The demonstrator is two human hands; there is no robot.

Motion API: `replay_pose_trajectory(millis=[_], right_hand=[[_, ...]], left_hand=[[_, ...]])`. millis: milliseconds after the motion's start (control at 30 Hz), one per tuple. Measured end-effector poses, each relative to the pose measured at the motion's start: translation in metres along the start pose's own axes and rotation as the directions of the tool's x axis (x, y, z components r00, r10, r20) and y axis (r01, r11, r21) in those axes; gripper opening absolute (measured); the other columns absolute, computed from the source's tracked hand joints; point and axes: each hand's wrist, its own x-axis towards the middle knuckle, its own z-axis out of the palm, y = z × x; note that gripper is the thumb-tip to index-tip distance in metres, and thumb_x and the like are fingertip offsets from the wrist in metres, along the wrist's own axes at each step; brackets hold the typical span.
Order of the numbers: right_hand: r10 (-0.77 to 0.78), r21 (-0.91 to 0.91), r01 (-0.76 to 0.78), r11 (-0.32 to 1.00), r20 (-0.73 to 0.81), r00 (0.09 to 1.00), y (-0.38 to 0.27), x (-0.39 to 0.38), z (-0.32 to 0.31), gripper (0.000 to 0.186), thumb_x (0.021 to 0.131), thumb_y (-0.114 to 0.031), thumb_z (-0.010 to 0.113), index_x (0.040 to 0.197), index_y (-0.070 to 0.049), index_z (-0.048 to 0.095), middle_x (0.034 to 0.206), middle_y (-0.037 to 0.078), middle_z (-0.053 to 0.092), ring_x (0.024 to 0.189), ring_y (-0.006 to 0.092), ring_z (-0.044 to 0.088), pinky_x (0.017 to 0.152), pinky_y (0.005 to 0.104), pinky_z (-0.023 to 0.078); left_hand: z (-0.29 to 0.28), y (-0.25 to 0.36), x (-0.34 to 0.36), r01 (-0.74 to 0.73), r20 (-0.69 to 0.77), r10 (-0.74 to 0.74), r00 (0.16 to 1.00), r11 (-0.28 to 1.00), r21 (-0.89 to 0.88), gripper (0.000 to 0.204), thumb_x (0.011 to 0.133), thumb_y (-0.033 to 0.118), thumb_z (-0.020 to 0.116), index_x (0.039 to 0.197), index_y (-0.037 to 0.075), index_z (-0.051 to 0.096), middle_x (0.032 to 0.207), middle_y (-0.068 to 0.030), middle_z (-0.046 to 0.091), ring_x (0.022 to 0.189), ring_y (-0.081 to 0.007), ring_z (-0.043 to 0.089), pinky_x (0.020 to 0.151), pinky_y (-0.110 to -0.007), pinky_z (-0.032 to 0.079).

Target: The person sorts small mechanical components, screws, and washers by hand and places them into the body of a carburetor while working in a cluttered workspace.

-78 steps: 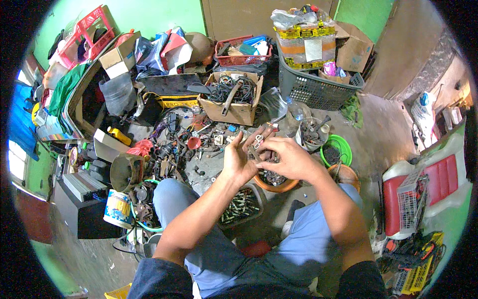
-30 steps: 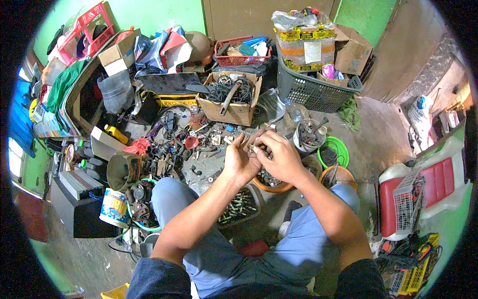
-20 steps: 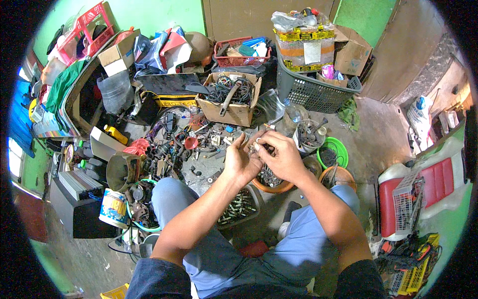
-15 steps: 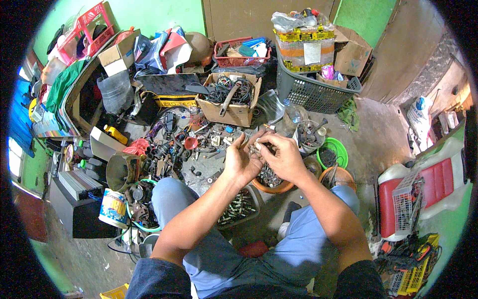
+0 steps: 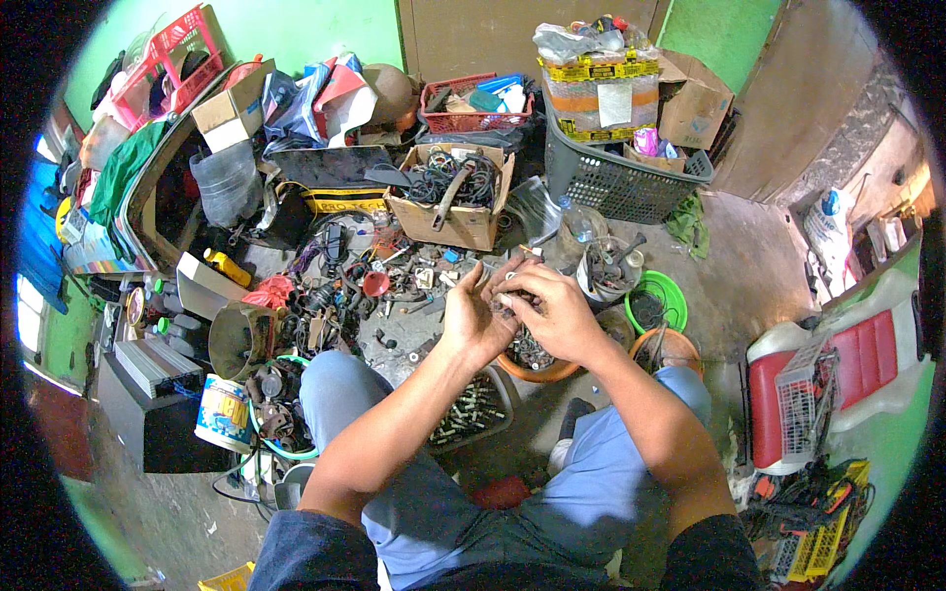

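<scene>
Both hands meet in front of me, above an orange basin of small metal parts. My left hand is palm up and cupped around a few small, dark parts too tiny to name. The fingers of my right hand are pinched together over that palm, and what they hold is too small to make out. Below my left wrist, between my knees, a tray contains many short metal pieces, some with whitish or greenish ends.
Loose parts and wires with a red funnel cover the floor ahead. Behind stands a cardboard box of cables. To the right are a bright green basin, a grey crate and a red-and-white seat. A white-and-blue bucket stands left.
My right fingers have shifted slightly down and left over the left palm, closing more over it. My left hand stays nearly in place.
</scene>
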Motion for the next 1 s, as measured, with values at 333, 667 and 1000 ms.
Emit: replay_pose_trajectory(millis=[333,667,1000], right_hand=[[-0.110,-0.242,0.131,0.961,0.096,0.989,0.000,-0.003,-0.007,0.019,0.083,-0.012,0.071,0.099,-0.002,0.072,0.100,0.014,0.067,0.101,0.0349,0.062,0.092,0.0437,0.050],[-0.146,-0.500,0.228,0.836,0.200,0.969,0.002,-0.008,0.003,0.024,0.080,-0.022,0.073,0.100,-0.009,0.071,0.100,0.009,0.067,0.107,0.0305,0.060,0.096,0.0435,0.048],[-0.069,-0.237,0.075,0.969,0.036,0.997,0.007,-0.003,0.002,0.019,0.078,-0.010,0.074,0.094,-0.002,0.070,0.098,0.015,0.067,0.097,0.0346,0.063,0.089,0.0449,0.052]], left_hand=[[-0.007,0.000,0.001,0.013,0.033,-0.015,0.999,0.999,0.041,0.059,0.106,0.044,0.031,0.144,0.001,0.047,0.142,-0.0159,0.054,0.131,-0.0300,0.051,0.115,-0.047,0.037],[0.002,-0.006,-0.003,0.015,-0.020,-0.013,1.000,0.994,0.108,0.063,0.107,0.046,0.025,0.146,-0.001,0.042,0.149,-0.0181,0.049,0.137,-0.0315,0.047,0.118,-0.047,0.033],[-0.003,-0.003,0.002,0.034,0.005,-0.034,0.999,0.998,0.061,0.060,0.106,0.045,0.030,0.143,0.000,0.048,0.145,-0.0166,0.052,0.136,-0.0315,0.047,0.116,-0.049,0.034]])
